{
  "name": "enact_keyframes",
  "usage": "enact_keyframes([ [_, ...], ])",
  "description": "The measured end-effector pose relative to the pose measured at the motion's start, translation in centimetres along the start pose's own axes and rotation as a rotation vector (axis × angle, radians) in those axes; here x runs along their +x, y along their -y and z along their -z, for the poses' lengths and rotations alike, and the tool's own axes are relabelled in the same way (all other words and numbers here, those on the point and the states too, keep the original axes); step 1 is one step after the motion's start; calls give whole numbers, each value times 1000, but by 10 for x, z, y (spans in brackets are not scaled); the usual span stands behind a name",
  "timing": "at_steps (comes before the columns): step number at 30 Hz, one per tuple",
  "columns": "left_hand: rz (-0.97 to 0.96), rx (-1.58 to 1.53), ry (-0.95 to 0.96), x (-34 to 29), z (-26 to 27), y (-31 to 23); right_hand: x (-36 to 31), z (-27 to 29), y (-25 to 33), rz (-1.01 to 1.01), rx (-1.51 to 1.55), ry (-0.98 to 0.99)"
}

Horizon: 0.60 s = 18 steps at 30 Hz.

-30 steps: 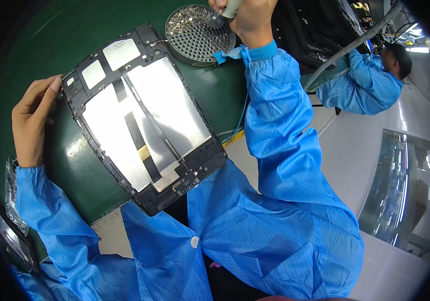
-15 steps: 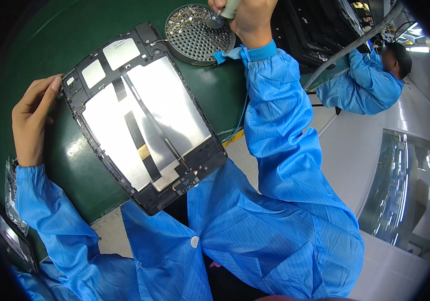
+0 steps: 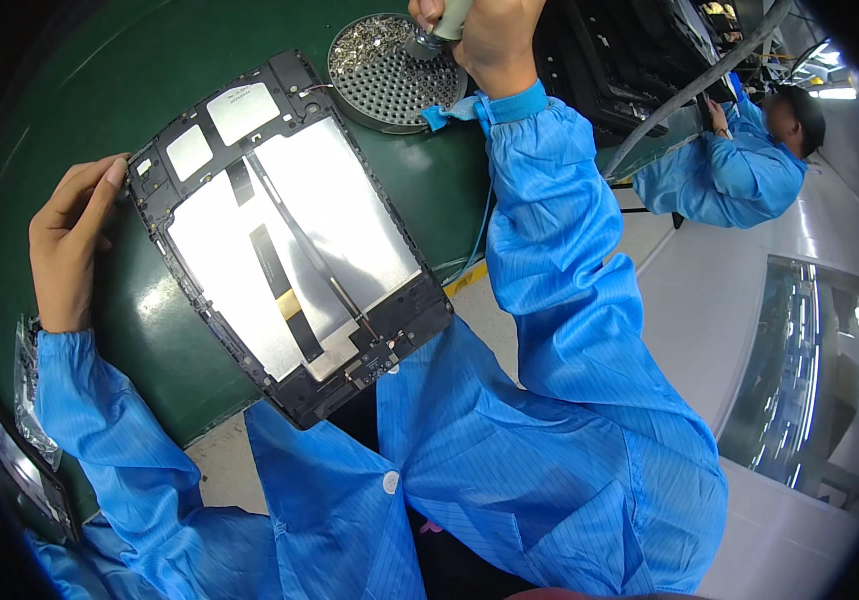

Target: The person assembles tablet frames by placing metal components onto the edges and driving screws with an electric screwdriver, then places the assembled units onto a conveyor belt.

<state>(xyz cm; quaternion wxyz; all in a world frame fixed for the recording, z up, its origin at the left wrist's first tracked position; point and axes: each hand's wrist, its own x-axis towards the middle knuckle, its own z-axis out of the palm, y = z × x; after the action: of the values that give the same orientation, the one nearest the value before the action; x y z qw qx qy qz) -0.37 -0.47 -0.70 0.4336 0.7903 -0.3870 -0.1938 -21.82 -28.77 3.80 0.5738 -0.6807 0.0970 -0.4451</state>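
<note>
- Head view: left hand (image 3: 64, 240) pinched the corner of the tablet chassis (image 3: 324, 215), lying to its right.
- Right hand (image 3: 502, 45) gripped a pale tool (image 3: 452, 18) over the perforated tray (image 3: 389, 108).
- Holding the tool steady seemed wise.

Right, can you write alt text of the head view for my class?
A person's left hand holds the edge of an opened flat device at a green table; the right hand holds a tool over a dish of small metal pieces. Another person is at upper right.
</note>
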Motion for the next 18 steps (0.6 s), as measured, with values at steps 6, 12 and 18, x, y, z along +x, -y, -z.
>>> enact_keyframes([
  [6,14,18,3,0,0,-2,0,-1,-1,17,7,-12],
  [12,-9,12,-1,-1,0,-2,0,2,-1,-22,-24,21],
  [18,-40,-17,17,1,1,5,0,-6,-3,35,9,-53],
])
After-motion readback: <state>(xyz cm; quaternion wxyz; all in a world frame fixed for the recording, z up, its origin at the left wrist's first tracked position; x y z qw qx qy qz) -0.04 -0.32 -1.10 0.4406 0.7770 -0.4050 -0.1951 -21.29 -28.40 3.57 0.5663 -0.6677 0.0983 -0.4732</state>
